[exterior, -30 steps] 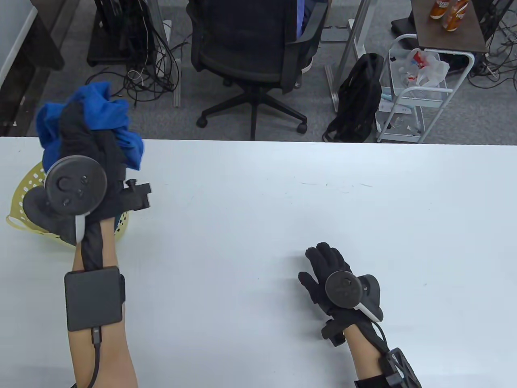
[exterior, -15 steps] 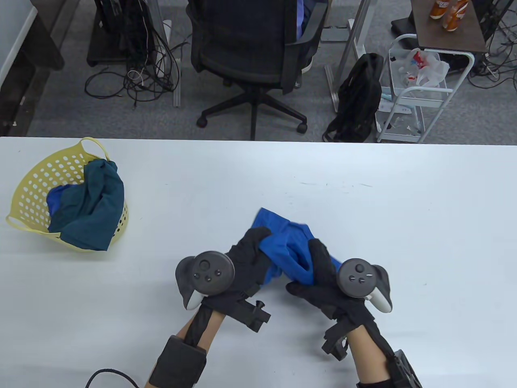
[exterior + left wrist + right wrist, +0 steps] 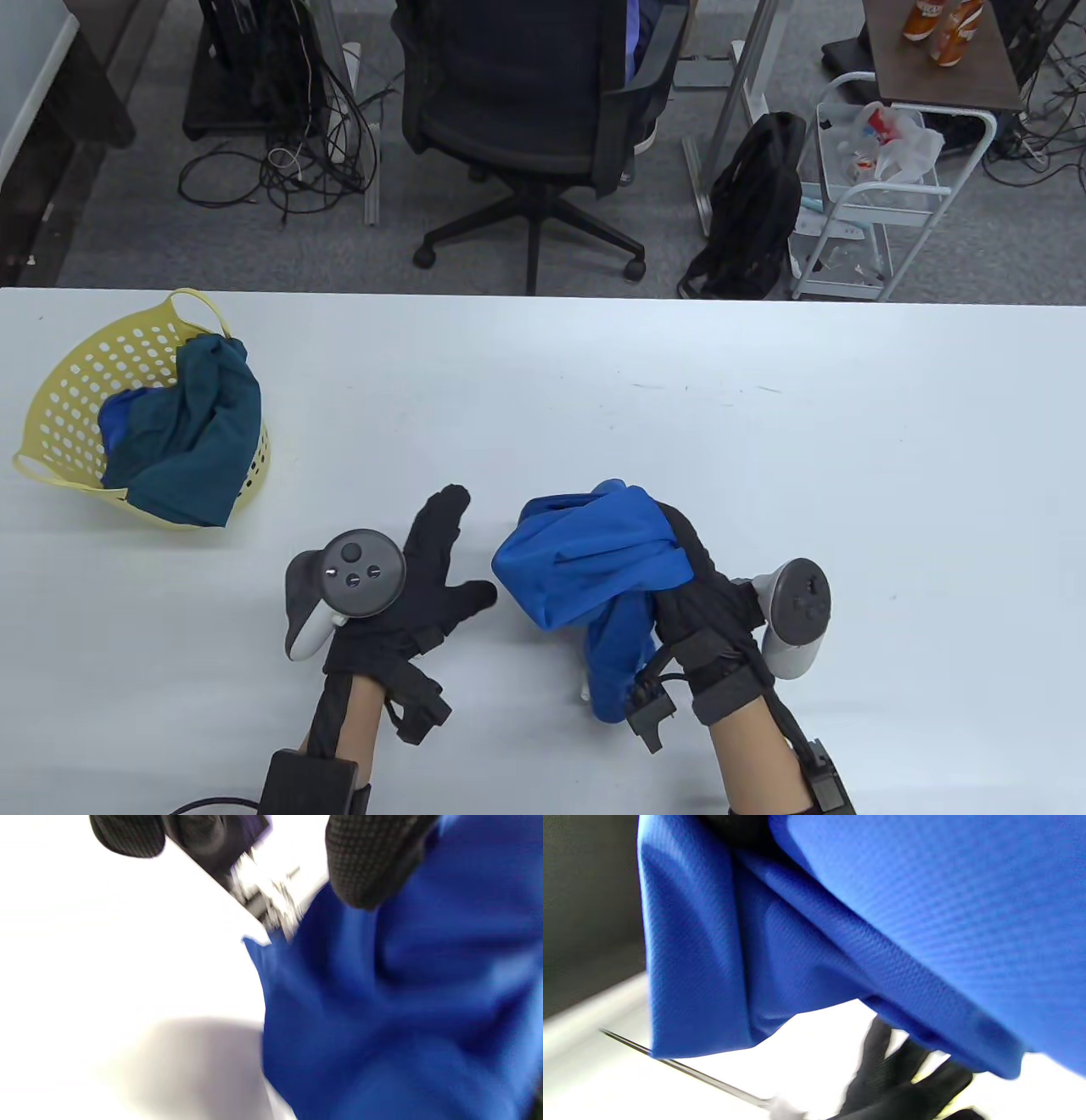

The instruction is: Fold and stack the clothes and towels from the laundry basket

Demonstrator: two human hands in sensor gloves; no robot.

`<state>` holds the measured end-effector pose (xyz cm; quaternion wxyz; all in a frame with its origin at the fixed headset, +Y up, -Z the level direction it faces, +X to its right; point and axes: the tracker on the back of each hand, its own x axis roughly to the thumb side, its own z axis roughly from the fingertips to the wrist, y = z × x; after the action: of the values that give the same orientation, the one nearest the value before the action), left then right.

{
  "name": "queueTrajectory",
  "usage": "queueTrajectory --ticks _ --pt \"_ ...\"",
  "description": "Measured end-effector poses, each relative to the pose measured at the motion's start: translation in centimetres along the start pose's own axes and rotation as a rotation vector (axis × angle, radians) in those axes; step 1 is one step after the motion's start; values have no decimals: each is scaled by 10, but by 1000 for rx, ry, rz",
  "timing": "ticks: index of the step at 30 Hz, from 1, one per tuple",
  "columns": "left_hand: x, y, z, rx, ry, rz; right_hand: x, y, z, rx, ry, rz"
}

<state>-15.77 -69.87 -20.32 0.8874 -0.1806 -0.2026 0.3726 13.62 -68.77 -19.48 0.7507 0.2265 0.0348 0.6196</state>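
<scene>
My right hand (image 3: 679, 577) grips a bright blue garment (image 3: 594, 569) and holds it bunched a little above the white table (image 3: 764, 475); part of it hangs down past my wrist. The blue cloth fills the right wrist view (image 3: 882, 921) and the left wrist view (image 3: 403, 1005). My left hand (image 3: 433, 560) is open with fingers spread, just left of the garment, holding nothing. A yellow laundry basket (image 3: 85, 365) at the table's left holds a dark teal cloth (image 3: 199, 433) over another blue piece (image 3: 114, 420).
Beyond the table's far edge stand a black office chair (image 3: 526, 102), a black backpack (image 3: 755, 204) and a white wire cart (image 3: 882, 187). Cables lie on the floor at the back left.
My left hand carried the blue garment from the basket to the table's front middle. Both hands held it; now the left hand has let go and the right hand lifts it bunched.
</scene>
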Motion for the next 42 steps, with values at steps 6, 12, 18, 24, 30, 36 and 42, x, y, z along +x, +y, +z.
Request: queueTrajectory --ticks 6,12,18,24,30,36,42 --pt "3 -30 -14 30 -98 229 -19 6 2 90 115 -4" --pt "-12 0 8 372 -19 434 8 -22 12 -244 140 511" --pt "-17 15 20 345 51 554 14 -31 12 -298 213 781" --pt "-28 18 21 485 22 540 2 -32 13 -207 252 -17" --pt "5 1 6 209 11 60 -8 -17 13 -186 203 -348" --pt "29 -62 -23 -231 61 -330 -10 -8 15 -237 153 -565" --pt "7 -75 -31 -35 -15 127 -1 7 17 -144 130 -624"
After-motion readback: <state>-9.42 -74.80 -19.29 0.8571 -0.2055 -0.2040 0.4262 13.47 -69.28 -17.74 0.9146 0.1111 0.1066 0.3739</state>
